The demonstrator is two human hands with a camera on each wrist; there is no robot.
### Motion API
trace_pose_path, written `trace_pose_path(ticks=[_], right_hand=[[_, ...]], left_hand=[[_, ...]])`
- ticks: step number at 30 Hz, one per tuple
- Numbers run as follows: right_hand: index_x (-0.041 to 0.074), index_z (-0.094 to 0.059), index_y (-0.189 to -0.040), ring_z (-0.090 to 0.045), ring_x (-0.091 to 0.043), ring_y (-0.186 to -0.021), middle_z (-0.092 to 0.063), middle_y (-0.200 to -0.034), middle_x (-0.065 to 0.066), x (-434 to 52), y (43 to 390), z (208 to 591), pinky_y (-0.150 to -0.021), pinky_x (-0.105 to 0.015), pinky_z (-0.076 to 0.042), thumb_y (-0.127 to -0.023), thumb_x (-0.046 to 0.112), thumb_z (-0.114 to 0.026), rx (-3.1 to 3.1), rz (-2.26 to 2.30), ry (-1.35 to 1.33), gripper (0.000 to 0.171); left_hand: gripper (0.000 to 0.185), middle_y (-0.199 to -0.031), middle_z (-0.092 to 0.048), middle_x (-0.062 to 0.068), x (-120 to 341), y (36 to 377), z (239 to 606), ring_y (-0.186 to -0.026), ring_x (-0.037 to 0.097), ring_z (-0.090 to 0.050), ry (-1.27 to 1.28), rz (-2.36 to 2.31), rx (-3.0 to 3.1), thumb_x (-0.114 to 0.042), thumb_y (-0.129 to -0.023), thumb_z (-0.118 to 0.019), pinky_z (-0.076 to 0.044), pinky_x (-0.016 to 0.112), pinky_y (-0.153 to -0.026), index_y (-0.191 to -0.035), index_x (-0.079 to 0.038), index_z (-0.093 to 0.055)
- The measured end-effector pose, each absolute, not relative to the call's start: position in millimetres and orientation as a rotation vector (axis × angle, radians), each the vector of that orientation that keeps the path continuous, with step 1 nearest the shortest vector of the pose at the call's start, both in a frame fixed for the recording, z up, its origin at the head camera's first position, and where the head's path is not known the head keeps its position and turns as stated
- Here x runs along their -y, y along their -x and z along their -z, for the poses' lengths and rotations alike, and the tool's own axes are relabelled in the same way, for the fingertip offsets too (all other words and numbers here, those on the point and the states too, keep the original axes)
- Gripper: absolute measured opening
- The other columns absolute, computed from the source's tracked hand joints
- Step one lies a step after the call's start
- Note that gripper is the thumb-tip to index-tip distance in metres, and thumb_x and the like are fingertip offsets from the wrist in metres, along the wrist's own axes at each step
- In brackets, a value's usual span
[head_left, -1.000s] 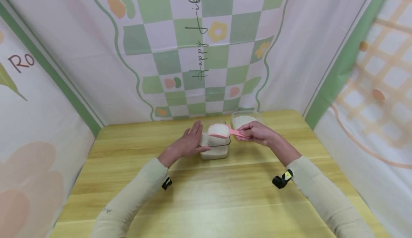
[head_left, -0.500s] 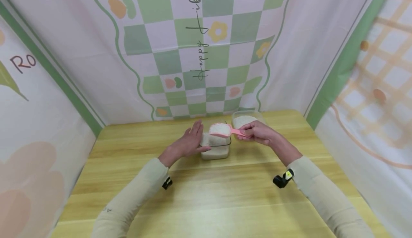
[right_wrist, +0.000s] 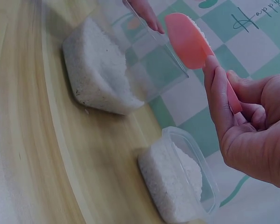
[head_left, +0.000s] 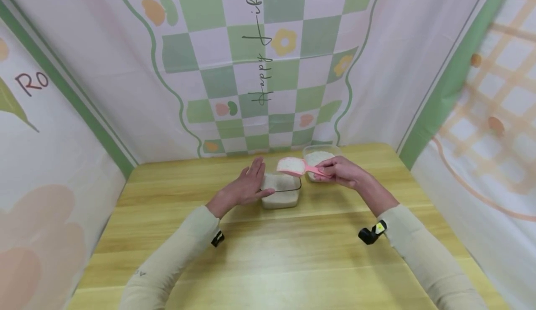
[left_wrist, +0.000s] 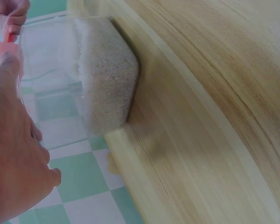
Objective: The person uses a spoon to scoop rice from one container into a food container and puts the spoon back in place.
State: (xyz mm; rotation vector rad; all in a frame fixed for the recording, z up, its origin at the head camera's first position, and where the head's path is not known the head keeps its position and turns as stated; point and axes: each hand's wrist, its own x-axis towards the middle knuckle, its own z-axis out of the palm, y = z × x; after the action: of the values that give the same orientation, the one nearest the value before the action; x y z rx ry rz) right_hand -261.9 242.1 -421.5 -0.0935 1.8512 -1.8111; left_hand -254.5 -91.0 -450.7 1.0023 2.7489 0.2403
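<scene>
The right hand has its fingers curled round the handle of a pink plastic scoop heaped with white rice, thumb along the top of the handle. The scoop's bowl sticks out at 9 o'clock from those fingers and hangs tilted above the right rim of a clear rectangular plastic container with a dark rim line, part filled with white rice. The left hand is at 9 o'clock of that container, its fingers straight and relaxed, flat against the container's left wall, grasping nothing; the thumb reaches along the near rim.

At 1 o'clock from the first container, just behind the right hand, stands a second clear plastic tub of white rice, well filled; in the right wrist view it stands apart from the first one. Both containers sit on a pale wooden desk with a lengthwise grain. Cream sleeves cover both forearms, each with a small black device at the wrist. Behind the desk at 12 o'clock hangs a cloth backdrop with green and white checks, flowers and script lettering; further printed cloths close in the left and right sides.
</scene>
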Motion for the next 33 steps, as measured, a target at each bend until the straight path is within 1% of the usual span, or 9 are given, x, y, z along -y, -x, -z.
trace_pose_path(ticks=[3,5,7,10,13,20,24,30,33], right_hand=[[-0.023,-0.044,-0.133,-0.072,-0.011,-0.085,-0.069,-0.092,-0.006,-246.6,262.1,421.2,-0.084,-0.020,-0.058,-0.101,-0.007,-0.044,-1.853,1.815,0.090,0.036],[-0.017,-0.055,-0.124,-0.072,-0.011,-0.083,-0.069,-0.090,-0.006,-249.2,261.7,420.5,-0.082,-0.020,-0.058,-0.100,-0.007,-0.045,-1.837,1.836,0.085,0.027],[-0.010,-0.062,-0.115,-0.072,-0.010,-0.082,-0.070,-0.089,-0.007,-252.5,261.2,419.6,-0.081,-0.019,-0.058,-0.100,-0.008,-0.045,-1.827,1.852,0.085,0.023],[0.000,-0.068,-0.106,-0.072,-0.010,-0.082,-0.071,-0.090,-0.007,-257.3,260.0,418.9,-0.080,-0.020,-0.058,-0.101,-0.007,-0.045,-1.819,1.863,0.086,0.025],[0.005,-0.069,-0.103,-0.072,-0.010,-0.082,-0.071,-0.090,-0.006,-262.3,258.6,418.5,-0.081,-0.020,-0.058,-0.101,-0.006,-0.046,-1.830,1.860,0.087,0.025],[0.010,-0.069,-0.099,-0.072,-0.010,-0.083,-0.071,-0.089,-0.005,-275.7,256.7,418.5,-0.078,-0.020,-0.058,-0.102,-0.004,-0.045,-1.845,1.876,0.059,0.028],[0.011,-0.068,-0.099,-0.073,-0.010,-0.084,-0.072,-0.090,-0.005,-284.0,255.3,417.8,-0.080,-0.020,-0.058,-0.102,-0.004,-0.044,-1.841,1.891,0.044,0.029],[0.002,-0.066,-0.109,-0.073,-0.012,-0.087,-0.068,-0.094,-0.008,-297.9,253.2,417.8,-0.084,-0.021,-0.058,-0.101,-0.006,-0.044,-1.802,1.951,0.017,0.025],[0.004,-0.067,-0.108,-0.074,-0.013,-0.089,-0.068,-0.096,-0.008,-305.1,253.2,419.3,-0.085,-0.022,-0.058,-0.101,-0.007,-0.044,-1.795,1.974,-0.009,0.026]], left_hand=[[0.095,-0.167,0.010,0.020,91.1,253.7,450.5,-0.156,0.028,0.009,-1.008,-0.241,-2.754,-0.065,-0.101,-0.032,-0.011,0.049,-0.126,-0.157,0.006,-0.002],[0.094,-0.167,0.009,0.019,90.7,253.6,450.6,-0.156,0.029,0.008,-1.015,-0.220,-2.765,-0.065,-0.101,-0.031,-0.010,0.050,-0.126,-0.158,0.005,-0.003],[0.094,-0.167,0.007,0.019,90.0,253.6,450.3,-0.156,0.029,0.007,-1.026,-0.190,-2.776,-0.065,-0.101,-0.030,-0.011,0.050,-0.126,-0.158,0.005,-0.005],[0.094,-0.167,0.005,0.019,88.5,254.4,450.2,-0.156,0.029,0.005,-1.040,-0.147,-2.792,-0.066,-0.101,-0.030,-0.012,0.051,-0.126,-0.158,0.005,-0.007],[0.094,-0.167,0.004,0.020,87.3,254.7,449.9,-0.156,0.029,0.004,-1.046,-0.116,-2.799,-0.066,-0.101,-0.029,-0.013,0.051,-0.126,-0.158,0.005,-0.008],[0.093,-0.167,0.002,0.020,86.1,253.9,448.6,-0.156,0.030,0.003,-1.039,-0.081,-2.802,-0.065,-0.101,-0.030,-0.015,0.050,-0.126,-0.157,0.006,-0.009],[0.093,-0.167,0.001,0.021,86.3,252.3,446.5,-0.156,0.031,0.001,-1.031,-0.105,-2.804,-0.065,-0.101,-0.032,-0.016,0.050,-0.125,-0.157,0.007,-0.011],[0.093,-0.167,0.000,0.022,86.0,251.4,445.6,-0.156,0.031,0.000,-1.033,-0.100,-2.812,-0.064,-0.101,-0.034,-0.018,0.049,-0.125,-0.156,0.008,-0.013],[0.092,-0.167,0.000,0.022,85.9,251.1,446.0,-0.156,0.031,0.000,-1.035,-0.103,-2.812,-0.063,-0.101,-0.034,-0.018,0.049,-0.125,-0.156,0.008,-0.012]])
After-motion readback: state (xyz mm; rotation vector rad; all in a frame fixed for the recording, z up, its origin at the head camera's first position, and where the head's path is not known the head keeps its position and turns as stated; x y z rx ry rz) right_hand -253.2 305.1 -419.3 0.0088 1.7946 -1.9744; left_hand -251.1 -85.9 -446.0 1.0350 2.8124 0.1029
